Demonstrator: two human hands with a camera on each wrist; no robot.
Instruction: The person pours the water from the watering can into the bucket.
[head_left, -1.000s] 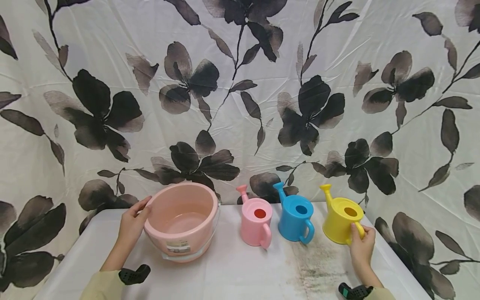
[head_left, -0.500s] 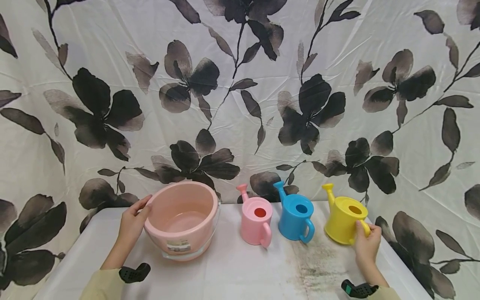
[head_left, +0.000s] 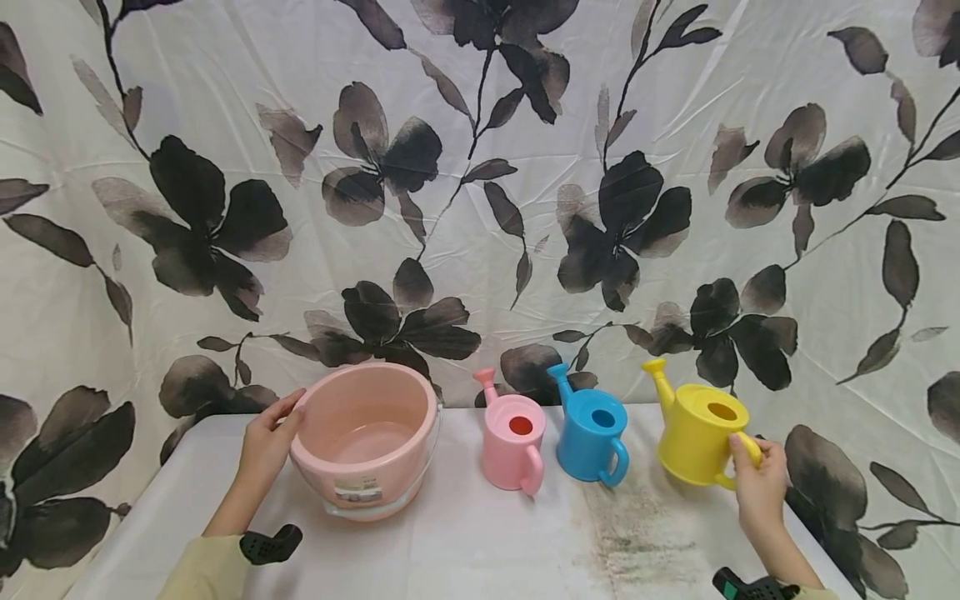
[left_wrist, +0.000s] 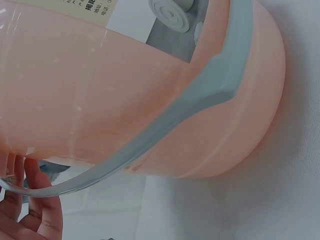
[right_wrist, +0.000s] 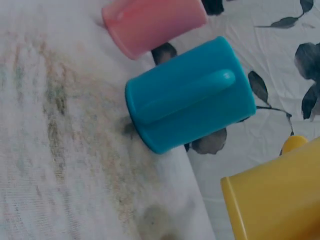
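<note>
At the left, my left hand (head_left: pixel 264 442) touches the outer left side of a pink bucket (head_left: pixel 356 454) at its rim, fingers extended. In the left wrist view its fingers lie against the bucket's wall (left_wrist: pixel 90 100), beside the pale grey carrying handle (left_wrist: pixel 195 90). On the right, my right hand (head_left: pixel 761 483) pinches the handle of a yellow watering can (head_left: pixel 692 442), whose spout points to the back left. Only part of the yellow watering can (right_wrist: pixel 280 192) shows in the right wrist view, and the hand is out of that frame.
A blue watering can (head_left: pixel 588 437) and a pink watering can (head_left: pixel 512 446) stand side by side between bucket and yellow can. A brown-green stain (head_left: pixel 637 533) marks the white table (head_left: pixel 480 550) in front. Floral cloth (head_left: pixel 517 250) hangs behind the table.
My right hand has moved right with the yellow watering can, and the can sits a little higher in the view. My left hand, the bucket and the other two cans have stayed put.
</note>
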